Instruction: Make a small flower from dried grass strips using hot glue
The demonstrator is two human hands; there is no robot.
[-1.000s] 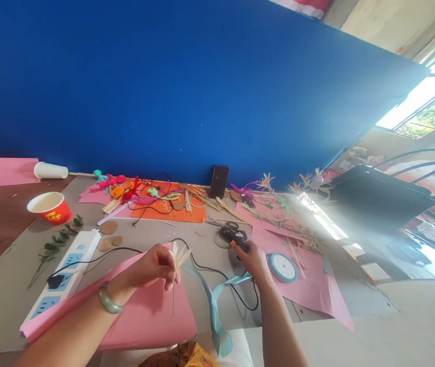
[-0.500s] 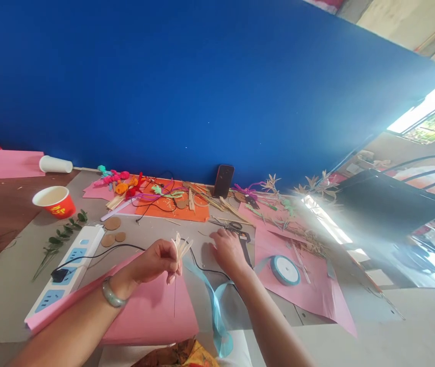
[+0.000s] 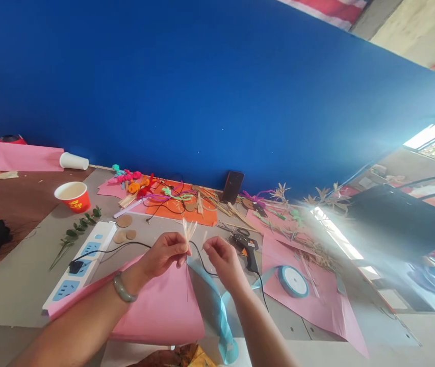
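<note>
My left hand (image 3: 169, 252) pinches a pale straw-like flower (image 3: 188, 230) whose petals fan upward. A thin dark wire stem hangs below those fingers. Close by on its right, my right hand (image 3: 223, 259) is closed in a pinch on a small pale strip (image 3: 205, 235) that pokes up from the fingertips. The two hands are apart, above the pink paper (image 3: 163, 311) and grey table (image 3: 205, 295). Beyond my right hand lies a black glue gun (image 3: 251, 255) with an orange trigger. Light blue ribbon (image 3: 223, 316) trails below the hands.
A white power strip (image 3: 83, 267) and eucalyptus sprig (image 3: 75, 232) lie left, near a red paper cup (image 3: 72, 198). Wooden discs (image 3: 123, 220) sit beyond. A phone (image 3: 233, 187) leans on the blue wall (image 3: 202, 92). Right, a ribbon spool (image 3: 292, 281) rests on pink paper.
My right hand has come back from beside the glue gun toward my left hand, and a pale strip now shows in its fingers. The glue gun is uncovered. The view has shifted slightly.
</note>
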